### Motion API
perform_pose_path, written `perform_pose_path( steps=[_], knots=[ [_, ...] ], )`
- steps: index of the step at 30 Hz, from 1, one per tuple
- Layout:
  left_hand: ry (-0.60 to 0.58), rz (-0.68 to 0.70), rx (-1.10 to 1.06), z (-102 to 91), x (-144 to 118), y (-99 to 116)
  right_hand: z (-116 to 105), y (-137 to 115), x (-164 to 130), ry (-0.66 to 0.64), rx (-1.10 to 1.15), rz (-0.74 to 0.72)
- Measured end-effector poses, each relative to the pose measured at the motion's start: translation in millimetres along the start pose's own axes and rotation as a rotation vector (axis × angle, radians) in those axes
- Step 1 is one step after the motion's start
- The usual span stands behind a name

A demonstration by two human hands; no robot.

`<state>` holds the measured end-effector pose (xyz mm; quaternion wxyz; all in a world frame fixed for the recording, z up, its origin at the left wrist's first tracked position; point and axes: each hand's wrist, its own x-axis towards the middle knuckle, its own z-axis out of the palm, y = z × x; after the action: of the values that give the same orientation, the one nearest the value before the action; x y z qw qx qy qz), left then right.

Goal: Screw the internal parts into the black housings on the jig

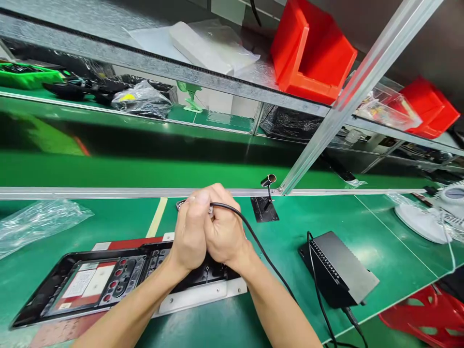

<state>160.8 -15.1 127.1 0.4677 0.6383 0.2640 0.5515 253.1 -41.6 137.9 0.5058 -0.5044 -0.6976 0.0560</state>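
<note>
1. We found the left hand (192, 227) and the right hand (226, 229) pressed against each other near the middle of the bench (286, 324), knuckles up, both forearms reaching in from the near edge.
2. A black cable (255, 237) came out at the top between the two hands, arched over to the right and ran down behind the right forearm.
3. Right fingers: curled tight and clamped on the cable near its end. Left fingers: bent inward and mostly hidden; we could not tell whether they were closed on anything.
4. A small part (179, 204) showed just past the far side of the left hand; we could not identify it.
5. Below the hands we noted a black housing (126, 275), lying open side up and slanting down to the left. White strips (203, 295) edged it on the near side, and a red plate (130, 242) showed along its far edge.
6. Beyond the hands we recorded a strip of yellow tape (157, 217) and, to the right, a black stand (268, 181) with a tubular head on a flat base.
7. Farther right sat a dark box (339, 268) with leads at its near side.
8. At far left we saw a clear plastic bag (39, 227); on the overhead shelf, a red bin (308, 89).
</note>
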Motion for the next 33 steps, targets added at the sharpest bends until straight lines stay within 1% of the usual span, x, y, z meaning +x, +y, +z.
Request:
perform_pose_path(
  steps=[3, 8, 12, 17, 21, 26, 33],
  knots=[
    [-0.027, 0.029, -0.071, -2.0, -1, 3, 1, 0, 0, 0.014, 0.013, 0.002],
    [-0.021, 0.013, -0.056, -2.8, 0, 5, 1, -1, 1, 0.026, 0.048, 0.016],
    [-0.012, 0.027, -0.070, -2.5, 2, 5, 1, -2, 1, 0.030, 0.043, 0.026],
    [-0.064, 0.029, -0.085, -2.7, 2, 2, 2, -1, 0, 0.041, 0.067, 0.018],
    [-0.055, 0.032, -0.128, -2.0, 1, -1, 2, -1, 0, 0.046, 0.069, 0.012],
    [-0.047, 0.009, -0.123, -1.9, 0, -5, 0, -3, 1, 0.037, 0.059, 0.025],
    [-0.020, -0.006, -0.152, -1.7, 0, -3, -2, -4, 2, 0.040, 0.092, 0.032]
  ],
)
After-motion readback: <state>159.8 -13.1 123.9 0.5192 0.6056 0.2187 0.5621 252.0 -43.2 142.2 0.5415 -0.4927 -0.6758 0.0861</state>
